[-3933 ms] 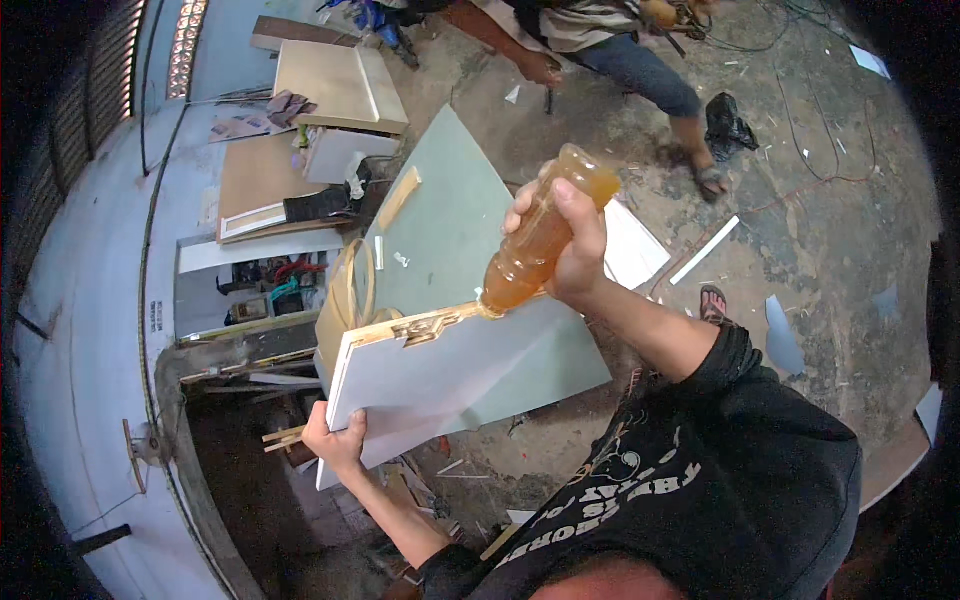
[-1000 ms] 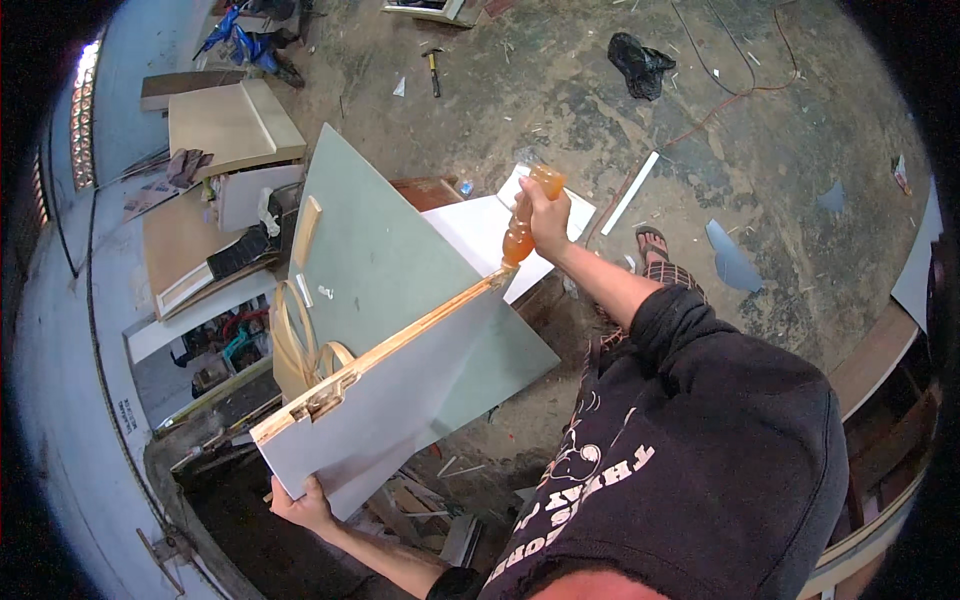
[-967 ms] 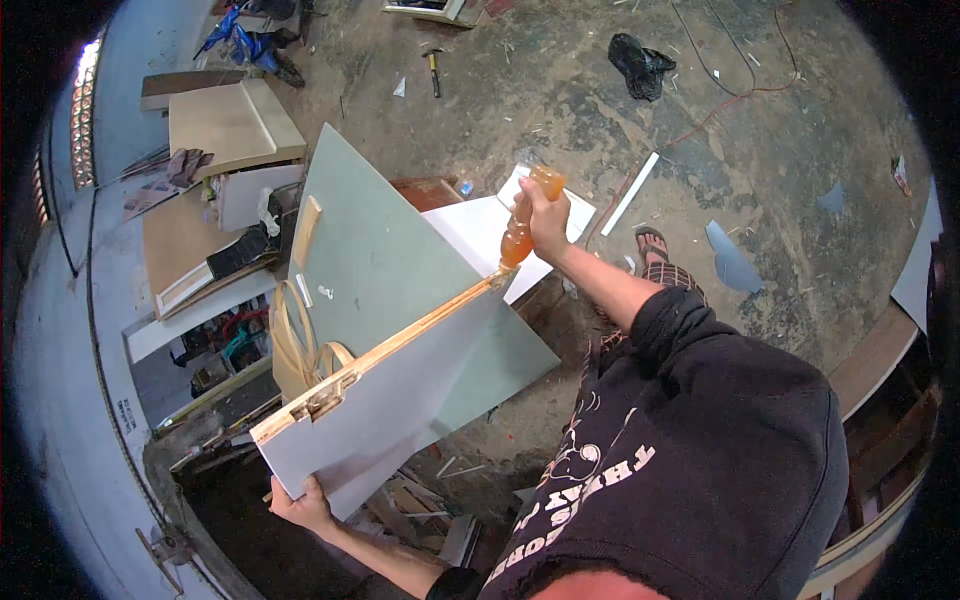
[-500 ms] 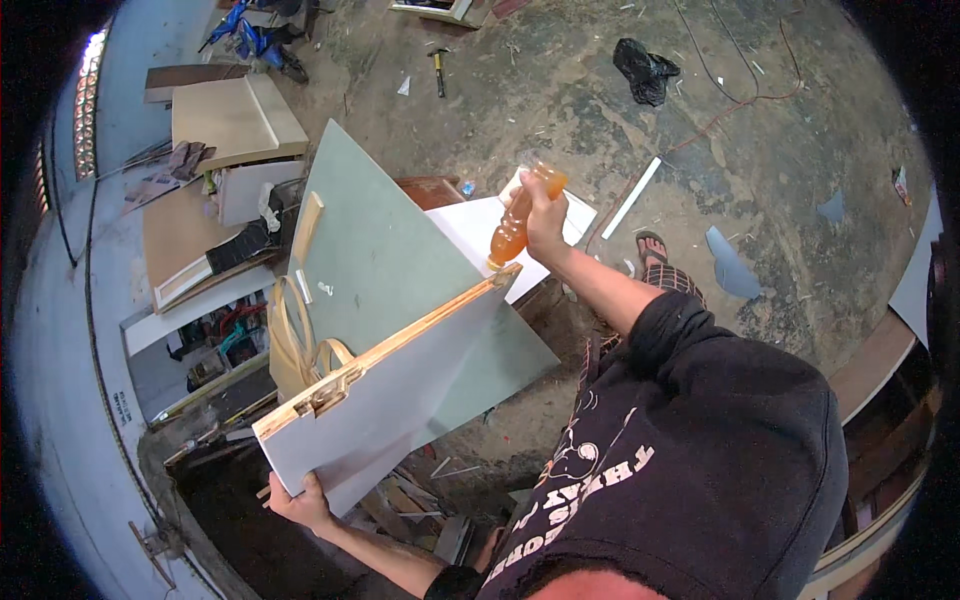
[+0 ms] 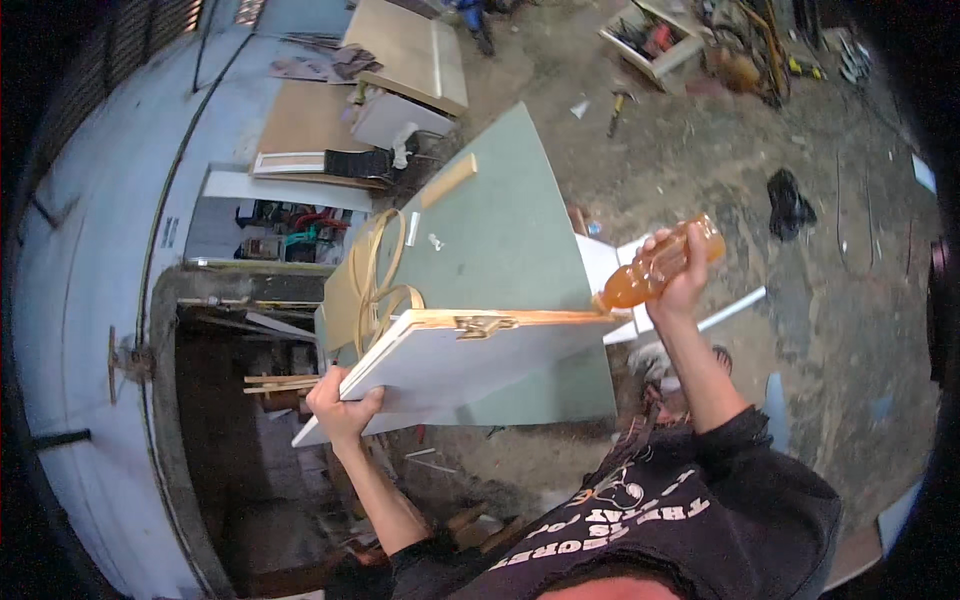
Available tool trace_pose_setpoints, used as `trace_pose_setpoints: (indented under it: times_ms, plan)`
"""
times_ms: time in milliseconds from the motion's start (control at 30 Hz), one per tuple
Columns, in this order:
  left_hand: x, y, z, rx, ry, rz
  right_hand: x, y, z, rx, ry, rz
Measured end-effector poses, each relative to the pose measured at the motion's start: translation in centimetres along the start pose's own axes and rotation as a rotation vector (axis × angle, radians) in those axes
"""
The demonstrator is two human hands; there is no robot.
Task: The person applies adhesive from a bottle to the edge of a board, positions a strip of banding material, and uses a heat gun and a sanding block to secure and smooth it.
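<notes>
My right hand is wrapped around a clear plastic bottle of amber liquid. The bottle lies tilted, its narrow mouth down at the right end of a bare wooden edge. That edge tops a white panel standing on its side. A metal fitting sits in a notch near the edge's left part. At the panel's lower left corner, my left hand grips its side, thumb on the near face. Behind and below lies a large grey-green board.
Loops of pale thin strip rest left of the panel, and a short wood piece lies on the board. A hammer, a black plastic bag and a white strip are on the floor. A blue-grey wall stands at left.
My view has turned, so the panel's edge now runs nearly level. The bottle is tipped closer to horizontal, its mouth still by the edge's right end. Both hands keep their holds.
</notes>
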State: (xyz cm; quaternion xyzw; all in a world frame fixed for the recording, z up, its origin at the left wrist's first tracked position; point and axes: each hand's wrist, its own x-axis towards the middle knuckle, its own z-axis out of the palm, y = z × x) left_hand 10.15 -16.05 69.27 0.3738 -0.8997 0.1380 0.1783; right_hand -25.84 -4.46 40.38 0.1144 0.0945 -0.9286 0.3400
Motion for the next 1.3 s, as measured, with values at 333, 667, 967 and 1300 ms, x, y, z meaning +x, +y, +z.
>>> trace_pose_setpoints:
  times_ms: [333, 667, 967, 1300]
  plan:
    - [0.3, 2.1, 0.0, 0.038, 0.082, 0.028, -3.4, 0.3, 14.2, 0.070, -0.439, -0.013]
    - [0.0, 1.7, -0.2, 0.063, 0.139, 0.070, -6.7, -0.4, 25.0, 0.166, -0.642, 0.005]
    - [-1.3, 0.0, -0.3, -0.119, 0.207, 0.072, 1.8, -6.1, 19.7, 0.081, -0.458, -0.210]
    - [-11.1, -10.2, -2.7, -0.093, 0.314, -0.179, -0.7, -12.6, -14.4, -0.182, 0.111, -0.169]
